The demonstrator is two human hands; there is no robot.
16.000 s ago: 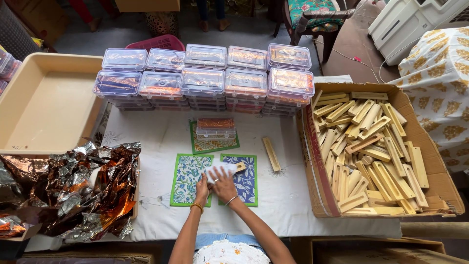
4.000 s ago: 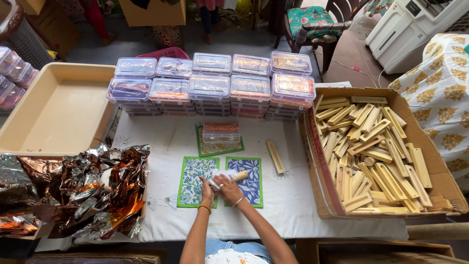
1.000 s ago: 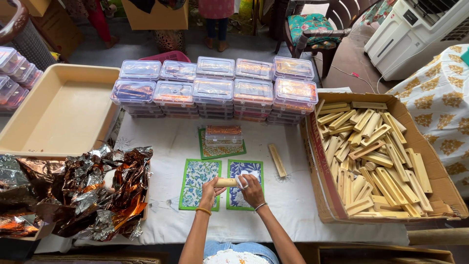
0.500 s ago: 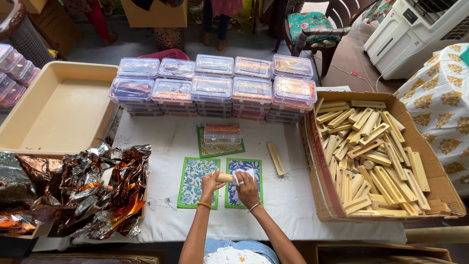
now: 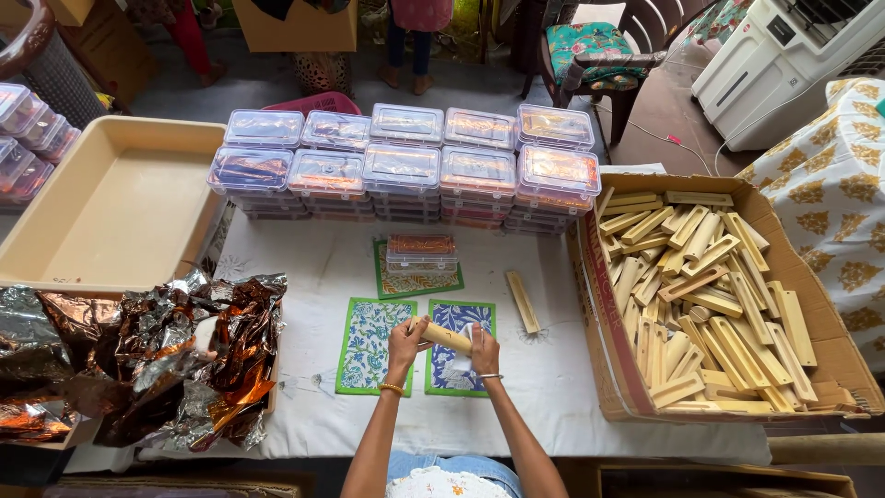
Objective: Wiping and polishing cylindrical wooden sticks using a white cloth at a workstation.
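Note:
My left hand (image 5: 404, 342) and my right hand (image 5: 483, 349) hold a pale wooden stick (image 5: 447, 337) between them, level, just above two floral-printed cloth squares (image 5: 374, 344) with green borders. A small white cloth (image 5: 464, 361) is pinched in my right hand against the stick. Another wooden stick (image 5: 523, 302) lies loose on the white table cover to the right. A clear lidded box (image 5: 420, 252) sits on a third floral square beyond my hands.
An open cardboard box (image 5: 616, 369) full of several wooden sticks stands at the right. Stacks of clear lidded boxes (image 5: 402, 171) line the far edge. A beige tray (image 5: 111, 207) and crumpled copper foil (image 5: 147, 355) lie at the left. A person stands beyond the table.
Sixteen seconds ago both hands pressed the white cloth down on the right floral square. Now they hold the stick between them; over the last second it barely moved.

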